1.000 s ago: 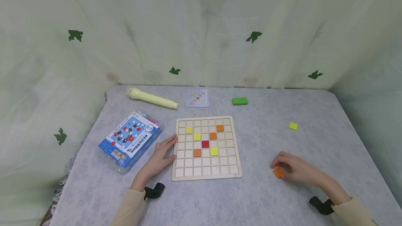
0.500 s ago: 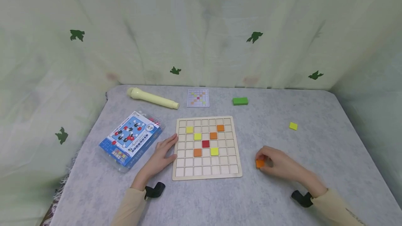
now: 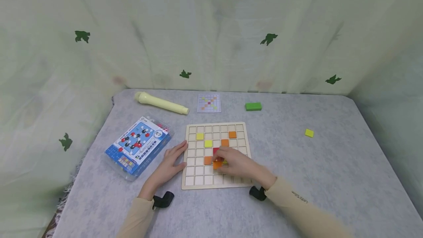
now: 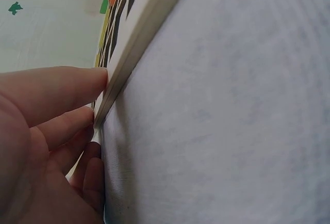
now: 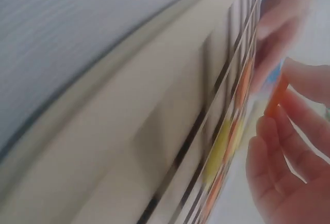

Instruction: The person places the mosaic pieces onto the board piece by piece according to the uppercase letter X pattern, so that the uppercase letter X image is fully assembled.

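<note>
A wooden grid board (image 3: 193,184) lies in the middle of the grey table, with yellow, orange and red tiles in some of its cells. My right hand (image 3: 232,162) is over the board's lower middle and pinches an orange tile (image 3: 217,164) just above the cells; the right wrist view shows the orange tile (image 5: 277,96) edge-on between the fingertips. My left hand (image 3: 170,162) rests flat on the table, its straight fingers (image 4: 62,92) against the board's left edge (image 4: 139,38).
A blue boxed molecule kit (image 3: 138,146) lies left of the board. At the back are a pale yellow torch (image 3: 161,103), a pattern card (image 3: 209,103) and a green block (image 3: 253,106). A loose yellow tile (image 3: 309,133) sits to the right. Curtains enclose the table.
My right hand has carried the orange tile from the table on the right leftward, over the board's lower middle. My left hand has stayed at the board's left edge.
</note>
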